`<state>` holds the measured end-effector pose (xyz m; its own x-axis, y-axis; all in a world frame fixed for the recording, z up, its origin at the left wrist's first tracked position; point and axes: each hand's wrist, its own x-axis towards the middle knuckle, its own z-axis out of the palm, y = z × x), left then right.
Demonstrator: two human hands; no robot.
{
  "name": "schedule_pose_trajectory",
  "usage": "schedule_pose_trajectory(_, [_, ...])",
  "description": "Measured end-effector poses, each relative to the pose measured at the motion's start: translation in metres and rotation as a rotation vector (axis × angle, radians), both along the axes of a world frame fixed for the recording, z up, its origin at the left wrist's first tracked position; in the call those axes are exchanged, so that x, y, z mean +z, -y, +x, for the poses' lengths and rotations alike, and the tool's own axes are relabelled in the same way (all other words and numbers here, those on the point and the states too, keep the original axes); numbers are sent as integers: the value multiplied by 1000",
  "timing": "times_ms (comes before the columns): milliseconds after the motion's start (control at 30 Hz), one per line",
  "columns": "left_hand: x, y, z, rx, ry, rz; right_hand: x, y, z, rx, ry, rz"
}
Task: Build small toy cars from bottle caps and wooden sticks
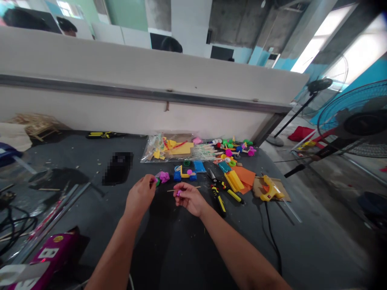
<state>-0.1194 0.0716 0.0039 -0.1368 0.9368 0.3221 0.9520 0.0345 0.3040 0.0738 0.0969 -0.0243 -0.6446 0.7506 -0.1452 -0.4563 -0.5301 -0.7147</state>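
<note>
Over the dark table, my left hand (142, 193) has its fingers pinched together at the edge of a purple and green lump (163, 177); what lies between the fingertips is too small to make out. My right hand (189, 198), a little to the right, holds a small purple piece (179, 193) between thumb and fingers. A thin wooden stick (195, 187) passes behind the right fingers. Just beyond the hands stands a blue and yellow assembly (185, 174) with a pink round part, beside a blue packet (199, 166).
Pliers (218, 199), yellow strips (234, 181), orange sheets (245, 178) and a yellow glue gun (271, 188) lie at right. Behind are a plastic bag (169, 148) and colourful pieces (238, 149). A purple box (53, 253) and clear rods are at left.
</note>
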Motion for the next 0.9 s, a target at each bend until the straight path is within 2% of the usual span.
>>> schedule_pose_trajectory(167, [-12, -12, 2, -76, -64, 175, -2, 0, -2, 15, 10, 10])
schedule_pose_trajectory(233, [-17, -20, 2, -79, -27, 185, -2, 1, -3, 12, 7, 15])
schedule_pose_trajectory(400, [-21, -33, 3, 2, 145, -17, -2, 1, -3, 1, -2, 13])
schedule_pose_trajectory(533, [-17, -38, 2, 64, 231, -85, -2, 1, -4, 12, -1, 14])
schedule_pose_trajectory(633, [-15, -45, -3, -30, 269, -104, -3, 1, -5, 24, -2, 14])
schedule_pose_trajectory(767, [-11, -58, -11, -190, 192, -148, -3, 2, -6, 31, -5, 19])
schedule_pose_trajectory(900, [-8, -64, -8, -207, 130, -164, -4, 2, -6, 34, -4, 30])
